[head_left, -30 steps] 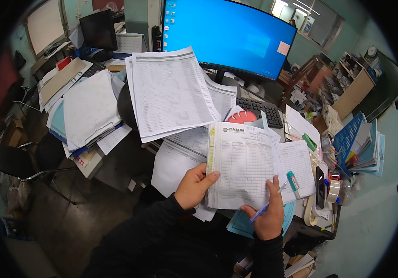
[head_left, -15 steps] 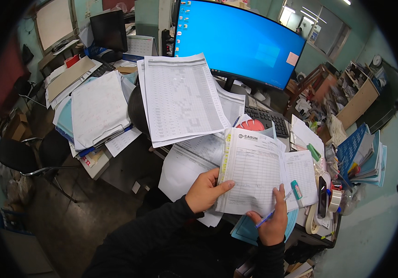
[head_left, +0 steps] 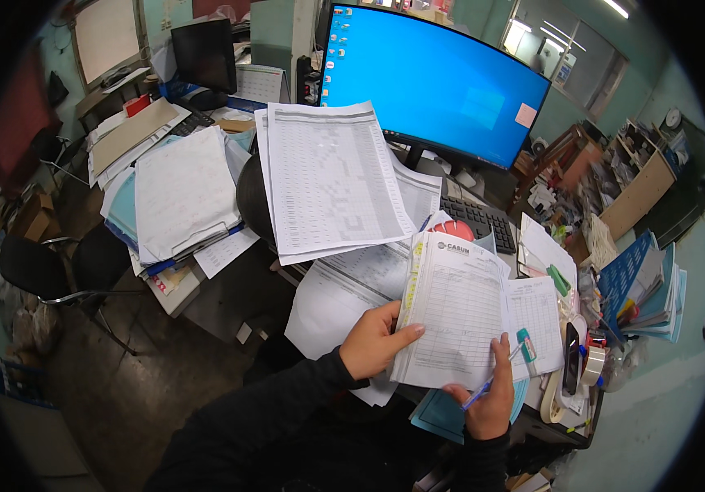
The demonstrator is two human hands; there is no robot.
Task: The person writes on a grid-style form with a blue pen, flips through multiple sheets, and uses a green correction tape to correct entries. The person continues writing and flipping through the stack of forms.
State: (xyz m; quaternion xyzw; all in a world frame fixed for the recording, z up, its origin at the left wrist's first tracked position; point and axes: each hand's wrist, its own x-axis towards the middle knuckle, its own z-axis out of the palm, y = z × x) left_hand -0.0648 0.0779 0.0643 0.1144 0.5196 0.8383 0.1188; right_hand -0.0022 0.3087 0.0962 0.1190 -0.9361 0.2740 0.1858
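Note:
A stapled bundle of white printed forms is held up over the desk by both hands. My left hand grips its lower left edge, thumb on the front sheet. My right hand holds the bottom right corner and also has a blue pen between its fingers. Under the bundle lie more white sheets and a blue folder. A large sheet of printed tables lies just beyond, tilted toward me.
A wide curved monitor with a blue screen stands behind a black keyboard. Stacked papers and folders fill the left. On the right sit a phone, tape roll and upright binders. A black chair stands lower left.
The view has tilted so the desk and monitor appear shifted right and lower. Both hands keep the same grip on the bundle, which now sits slightly further right.

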